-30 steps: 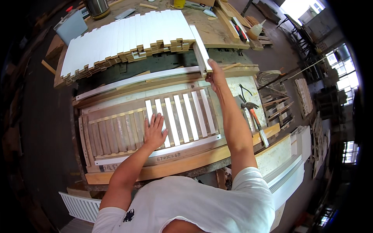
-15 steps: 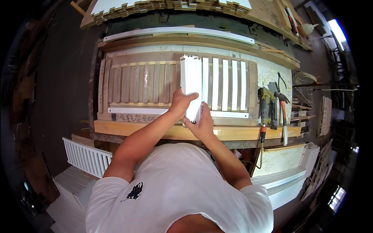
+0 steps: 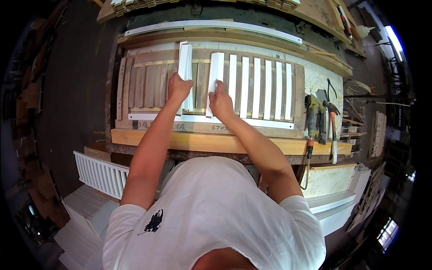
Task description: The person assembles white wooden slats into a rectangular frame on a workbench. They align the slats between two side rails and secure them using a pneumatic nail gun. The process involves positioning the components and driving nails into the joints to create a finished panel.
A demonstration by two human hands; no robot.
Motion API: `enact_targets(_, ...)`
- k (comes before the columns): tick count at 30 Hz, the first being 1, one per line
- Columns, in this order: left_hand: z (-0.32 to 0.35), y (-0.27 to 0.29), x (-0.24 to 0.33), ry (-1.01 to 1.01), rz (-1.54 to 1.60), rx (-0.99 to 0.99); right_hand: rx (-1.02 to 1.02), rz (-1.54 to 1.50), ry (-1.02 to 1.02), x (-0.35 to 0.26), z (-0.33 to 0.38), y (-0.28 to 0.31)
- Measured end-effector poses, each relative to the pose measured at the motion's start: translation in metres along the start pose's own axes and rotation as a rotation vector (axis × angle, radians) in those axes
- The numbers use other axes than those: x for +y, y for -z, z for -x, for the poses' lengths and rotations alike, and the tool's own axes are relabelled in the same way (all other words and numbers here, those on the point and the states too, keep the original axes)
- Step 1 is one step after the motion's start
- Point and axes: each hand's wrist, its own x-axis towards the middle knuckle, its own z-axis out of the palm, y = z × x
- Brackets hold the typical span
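Slats (image 3: 256, 87) in white, six of them, lie spaced right of centre in the wooden jig (image 3: 299, 90); its left-of-centre slots look unfilled, so filling seems roughly half done. The left hand's (image 3: 180, 87) grip is clamped on a white bundle (image 3: 185, 63) near upper centre; the right hand's (image 3: 220, 103), just right, on another white piece (image 3: 217, 67), slat count unclear.

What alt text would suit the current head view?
A person's left hand holds a bundle of white slats and the right hand grips a white slat, both over a slotted wooden frame. Further right, a row of white slats lies in it.
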Motion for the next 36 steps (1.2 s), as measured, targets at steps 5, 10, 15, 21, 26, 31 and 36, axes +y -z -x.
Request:
enact_targets(5, 0.006, -0.002, 0.034, 0.02, -0.332, -0.103, -0.046, 0.134, 0.096, -0.003, -0.024, -0.007)
enact_targets(10, 0.012, -0.004, 0.009, -0.031, -0.306, -0.123, -0.214, 0.351, 0.164, -0.001, -0.014, -0.006)
enact_targets(15, 0.017, 0.012, -0.013, -0.01, -0.271, -0.059, -0.131, 0.238, 0.195, -0.007, -0.011, -0.002)
enact_targets(21, 0.009, 0.018, -0.015, -0.01, -0.29, 0.026, -0.079, 0.161, 0.369, -0.03, -0.004, -0.019)
enact_targets(26, -0.003, 0.03, -0.026, -0.014, -0.343, 0.079, -0.128, 0.228, 0.602, -0.043, 0.001, -0.038)
enact_targets(31, -0.006, 0.034, -0.039, -0.04, -0.359, 0.157, -0.28, 0.489, 0.608, -0.046, 0.009, -0.056)
enact_targets(36, -0.006, 0.035, -0.039, 0.005, -0.308, 0.15, -0.315, 0.544, 0.535, -0.045, 0.008, -0.056)
